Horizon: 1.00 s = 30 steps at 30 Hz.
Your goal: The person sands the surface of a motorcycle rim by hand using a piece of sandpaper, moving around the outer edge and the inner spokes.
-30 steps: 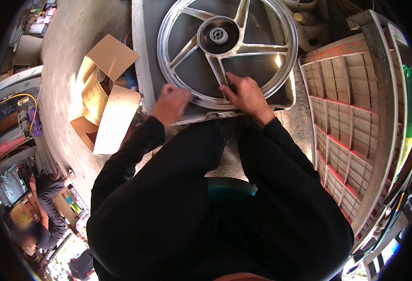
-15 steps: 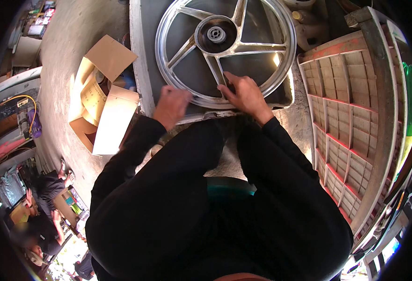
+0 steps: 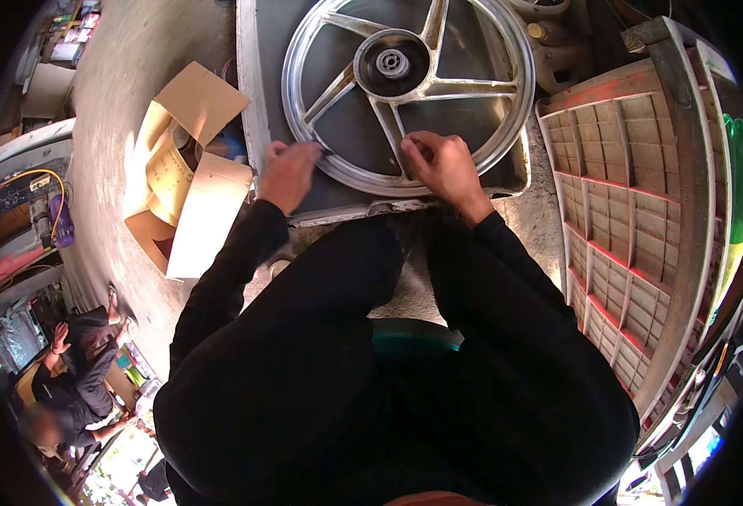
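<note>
A bare metal wheel [image 3: 491,162] with broad spokes and a round hub lies flat on a grey tray-like surface [image 3: 270,101] before me. At the lower left of its rim is my left hand [image 3: 289,175], its fingers pressed together, slightly blurred. A small dark bit shows at those fingertips, too small to name. My right hand [image 3: 445,169] is closed at the near part of the wheel, by the foot of the lower spoke. Its fingers are curled, and whatever they hold is hidden.
An open cardboard box [image 3: 207,211] stands to the left on the concrete floor. A gridded panel with red edges [image 3: 620,211] leans at the right. Beyond the wheel sits a dusty container [image 3: 557,51]. Another person [image 3: 76,379] sits at the far lower left.
My left hand has moved leftward along the rim. The fingers of my right hand have drawn in from a wider spread. At the lower left, the other person has shifted and raised a hand.
</note>
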{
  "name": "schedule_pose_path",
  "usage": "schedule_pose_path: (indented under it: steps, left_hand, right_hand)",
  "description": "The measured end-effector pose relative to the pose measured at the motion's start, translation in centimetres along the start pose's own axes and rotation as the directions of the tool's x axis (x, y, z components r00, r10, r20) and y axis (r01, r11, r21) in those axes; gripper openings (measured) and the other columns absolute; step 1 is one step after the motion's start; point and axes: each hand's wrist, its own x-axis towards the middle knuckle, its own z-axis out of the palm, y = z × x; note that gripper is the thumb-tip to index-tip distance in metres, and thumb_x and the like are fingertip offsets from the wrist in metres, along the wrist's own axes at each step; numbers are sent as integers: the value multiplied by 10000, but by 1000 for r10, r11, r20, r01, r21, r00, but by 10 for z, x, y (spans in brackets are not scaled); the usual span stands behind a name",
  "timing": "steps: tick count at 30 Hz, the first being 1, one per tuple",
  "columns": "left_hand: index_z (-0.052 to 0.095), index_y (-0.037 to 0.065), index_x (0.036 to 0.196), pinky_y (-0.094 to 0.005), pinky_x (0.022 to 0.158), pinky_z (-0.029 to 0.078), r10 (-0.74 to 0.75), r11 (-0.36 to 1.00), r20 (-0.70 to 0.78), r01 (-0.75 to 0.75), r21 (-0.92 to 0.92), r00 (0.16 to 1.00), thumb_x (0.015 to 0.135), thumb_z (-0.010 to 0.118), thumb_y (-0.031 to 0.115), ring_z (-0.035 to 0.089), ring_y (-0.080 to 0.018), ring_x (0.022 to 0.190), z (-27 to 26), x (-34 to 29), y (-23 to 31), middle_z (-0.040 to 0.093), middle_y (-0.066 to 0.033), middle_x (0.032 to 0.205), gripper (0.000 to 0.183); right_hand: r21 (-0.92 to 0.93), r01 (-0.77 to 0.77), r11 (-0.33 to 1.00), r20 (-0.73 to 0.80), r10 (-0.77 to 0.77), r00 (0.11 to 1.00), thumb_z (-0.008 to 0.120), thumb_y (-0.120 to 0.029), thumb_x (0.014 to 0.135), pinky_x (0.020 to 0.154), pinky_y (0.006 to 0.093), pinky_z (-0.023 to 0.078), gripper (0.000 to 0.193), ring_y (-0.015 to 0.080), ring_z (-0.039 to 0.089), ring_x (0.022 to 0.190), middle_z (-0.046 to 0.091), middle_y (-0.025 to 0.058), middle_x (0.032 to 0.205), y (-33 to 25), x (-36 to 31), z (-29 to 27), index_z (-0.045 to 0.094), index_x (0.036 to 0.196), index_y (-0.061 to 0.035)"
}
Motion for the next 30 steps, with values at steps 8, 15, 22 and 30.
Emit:
schedule_pose_path:
  steps: [8, 15, 22, 30]
  left_hand:
    - [710, 83, 1012, -469, 994, 385, 54, 993, -81, -62, -101, 995, 1001, 648, 152, 690, -238, 965, 2, 4, 13, 731, -58, 988, 94]
    - [727, 92, 1031, -461, 1002, 405, 93, 984, -114, -109, -141, 989, 991, 655, 149, 691, -196, 965, 15, 3, 27, 730, -22, 984, 100]
    - [725, 78, 1070, -457, 1015, 409, -127, 985, -68, 118, -125, 989, 1035, 599, 159, 696, -233, 983, 4, 9, -6, 752, -48, 1032, 154]
    - [688, 42, 1235, -421, 989, 472, -108, 988, -6, 107, -109, 994, 1005, 682, 106, 727, -255, 1024, -7, -7, -3, 777, -81, 1193, 239]
  right_hand:
    - [3, 32, 999, 11, -33, 999, 733, -224, 967, 672, 460, 578, 233, 389, 735, 705, 752, 194, 803, -1, 2, -2, 777, 1021, -1]
    - [18, 22, 1000, 22, -23, 1000, 741, -218, 964, 674, 460, 578, 226, 389, 736, 705, 753, 198, 812, 1, 1, -1, 775, 1023, -2]
    - [19, 12, 1000, 50, -13, 999, 738, -233, 968, 690, 462, 583, 230, 395, 737, 724, 757, 193, 818, -4, 2, -4, 773, 1028, -14]
    - [18, 18, 1000, 42, -19, 999, 728, -237, 973, 702, 471, 581, 218, 405, 733, 740, 757, 185, 810, -1, -1, -5, 766, 1012, -26]
